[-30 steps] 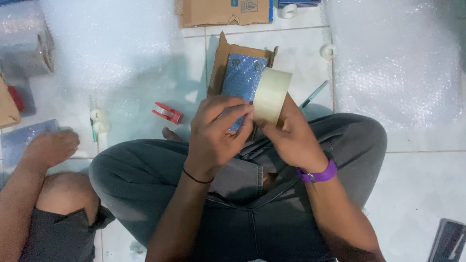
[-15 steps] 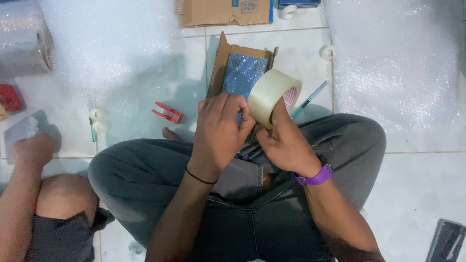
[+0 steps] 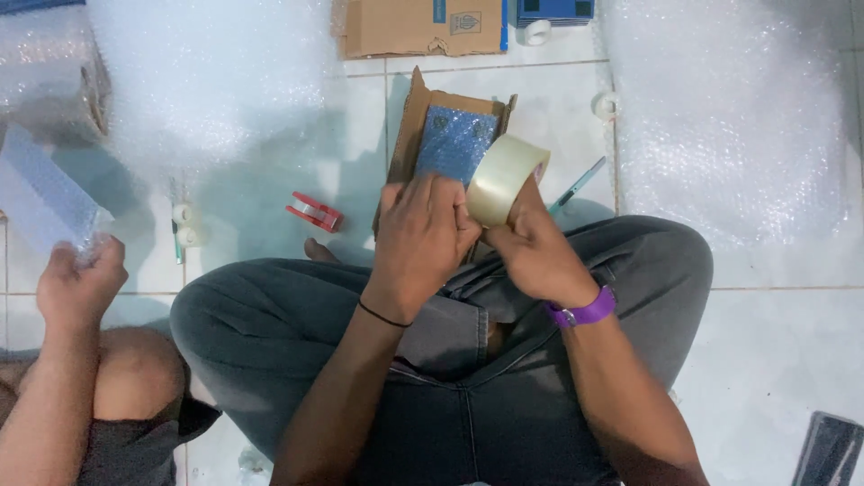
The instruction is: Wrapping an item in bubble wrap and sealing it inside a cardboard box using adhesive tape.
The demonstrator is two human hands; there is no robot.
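1. The right hand (image 3: 533,247) is closed around a roll of clear packing tape (image 3: 504,178), gripping it from below with the roll tipped up on edge; the thumb side faces the other hand. A purple band sits on this wrist.
2. The left hand (image 3: 423,236) lies palm down, fingers bent, its fingertips meeting the near rim of the roll. It looks to be pinching at the tape's edge, but the fingertips cover that spot, so whether any tape is caught between them cannot be told. A thin black band circles this wrist.
3. Both forearms rise from the bottom of the view and meet over the person's crossed legs in grey trousers.
4. Just behind the hands stands an open cardboard box (image 3: 423,117) on the tiled floor, with a blue item in bubble wrap (image 3: 454,139) inside; the left hand hides the box's near end.
5. The tape roll is held above the box's right near corner, touching both hands.
6. Right of the roll a pen-like tool (image 3: 576,184) lies on the floor, partly hidden. Left of the box lies a small red tape cutter (image 3: 315,211).
7. Sheets of bubble wrap (image 3: 729,117) spread on the floor to the right and upper left.
8. At the left edge another person's hand (image 3: 79,283) grips a wrapped flat piece (image 3: 40,202); that person is cut off by the frame.
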